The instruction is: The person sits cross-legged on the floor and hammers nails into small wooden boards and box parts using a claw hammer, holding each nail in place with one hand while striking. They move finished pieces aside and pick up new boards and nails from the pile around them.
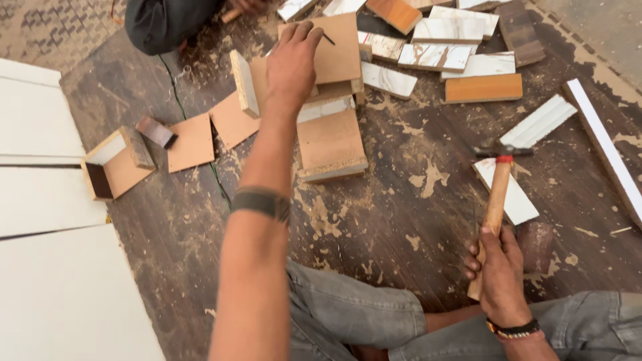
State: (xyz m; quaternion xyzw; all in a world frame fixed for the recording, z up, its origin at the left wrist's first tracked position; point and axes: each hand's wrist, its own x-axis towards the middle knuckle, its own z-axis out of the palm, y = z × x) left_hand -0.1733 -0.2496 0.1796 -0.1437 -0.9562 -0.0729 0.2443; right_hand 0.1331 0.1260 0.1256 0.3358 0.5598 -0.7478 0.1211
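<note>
My left hand (292,63) reaches far forward over a stack of brown board offcuts (332,137) and pinches a thin dark nail (328,38) against the top board (340,53). My right hand (500,267) rests low near my knee, wrapped around the wooden handle of a hammer (495,200). The hammer points away from me, its metal head (503,152) hovering over a white board strip (516,197). My legs in grey trousers (348,314) are folded on the floor.
Dusty dark floor (388,220) with sawdust. Several white and orange board pieces (455,57) lie at the top. A small open box (115,164) and flat brown squares (190,142) sit left. White panels (47,200) line the left edge. Another person crouches at top left (167,23).
</note>
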